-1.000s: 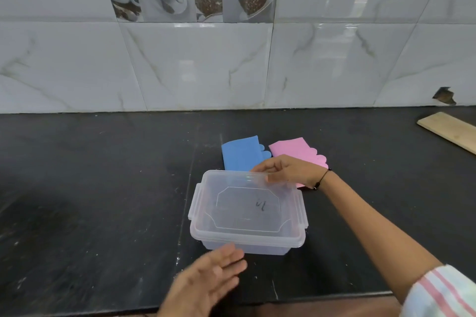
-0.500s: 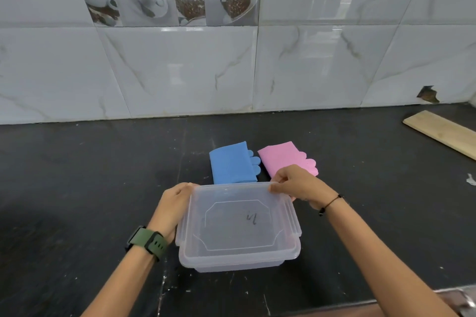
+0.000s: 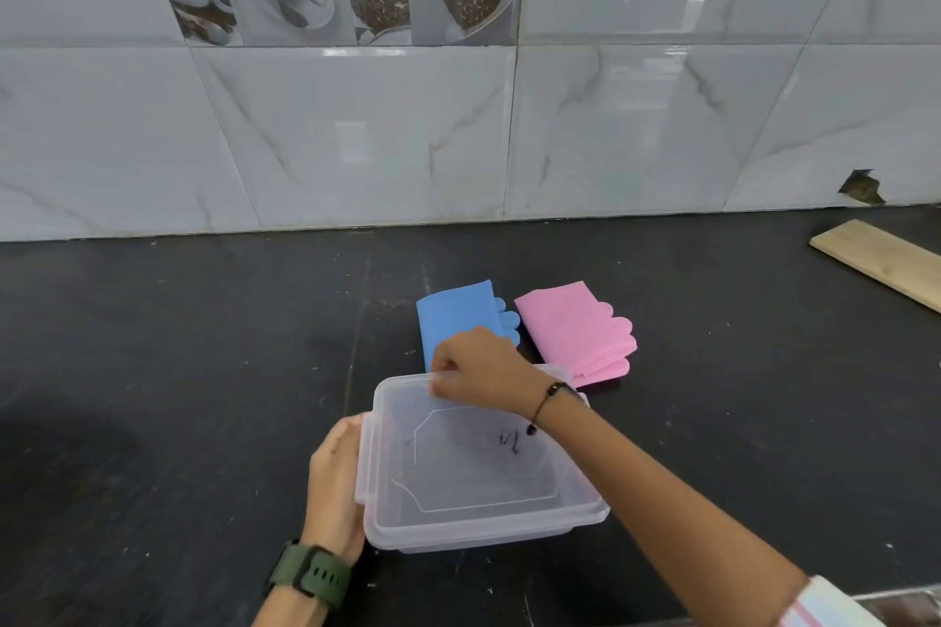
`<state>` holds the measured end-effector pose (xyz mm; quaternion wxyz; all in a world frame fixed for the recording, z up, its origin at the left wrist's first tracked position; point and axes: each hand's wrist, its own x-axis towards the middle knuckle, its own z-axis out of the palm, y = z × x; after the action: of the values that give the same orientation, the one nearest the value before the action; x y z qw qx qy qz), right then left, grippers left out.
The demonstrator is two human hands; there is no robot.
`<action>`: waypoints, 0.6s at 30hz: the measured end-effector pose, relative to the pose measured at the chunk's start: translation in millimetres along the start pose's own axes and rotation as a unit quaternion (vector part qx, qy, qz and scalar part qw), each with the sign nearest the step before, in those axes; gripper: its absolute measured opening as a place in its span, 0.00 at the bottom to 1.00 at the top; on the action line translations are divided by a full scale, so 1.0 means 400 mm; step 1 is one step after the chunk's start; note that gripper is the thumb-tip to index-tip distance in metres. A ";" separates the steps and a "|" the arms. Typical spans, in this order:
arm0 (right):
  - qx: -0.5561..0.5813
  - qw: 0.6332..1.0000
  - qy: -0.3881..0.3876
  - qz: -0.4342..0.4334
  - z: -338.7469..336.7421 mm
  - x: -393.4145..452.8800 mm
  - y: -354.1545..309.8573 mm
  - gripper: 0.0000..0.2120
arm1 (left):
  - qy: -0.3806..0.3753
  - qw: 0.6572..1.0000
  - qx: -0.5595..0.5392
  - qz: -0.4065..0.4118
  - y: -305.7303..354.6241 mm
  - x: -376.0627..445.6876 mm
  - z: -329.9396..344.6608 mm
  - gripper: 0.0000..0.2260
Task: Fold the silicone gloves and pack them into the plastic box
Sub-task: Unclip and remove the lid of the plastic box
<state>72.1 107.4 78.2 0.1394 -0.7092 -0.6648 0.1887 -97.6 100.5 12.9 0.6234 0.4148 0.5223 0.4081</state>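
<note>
Left hand (image 3: 333, 484) clamped on plastic box (image 3: 478, 519) side, right hand (image 3: 478, 369) pinching its far lid edge, folded blue glove (image 3: 455, 316) and pink glove (image 3: 570, 328) just behind on counter (image 3: 178, 372)

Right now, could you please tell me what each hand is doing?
Left hand: closed against the left side of the plastic box, steadying it.
Right hand: closed, pinching the far edge of the box's lid.

Left of box: dark countertop (image 3: 178, 372) is lying bare.
Behind box: folded blue glove (image 3: 455, 316) and pink glove (image 3: 570, 326) are sitting close against the plastic box (image 3: 483, 519).
Far right: wooden board (image 3: 881, 262) is occupying the corner.
Back: tiled wall (image 3: 356, 143) is closing off reach.
</note>
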 end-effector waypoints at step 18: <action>0.096 0.987 -0.090 -0.091 0.024 0.066 -0.060 0.11 | -0.042 0.994 -0.091 -0.050 -0.005 0.021 0.023 0.15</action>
<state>47.4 134.8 78.2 0.1631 -0.6090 -0.7153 0.3015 -87.4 106.7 9.4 0.6996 0.3465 0.4764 0.4045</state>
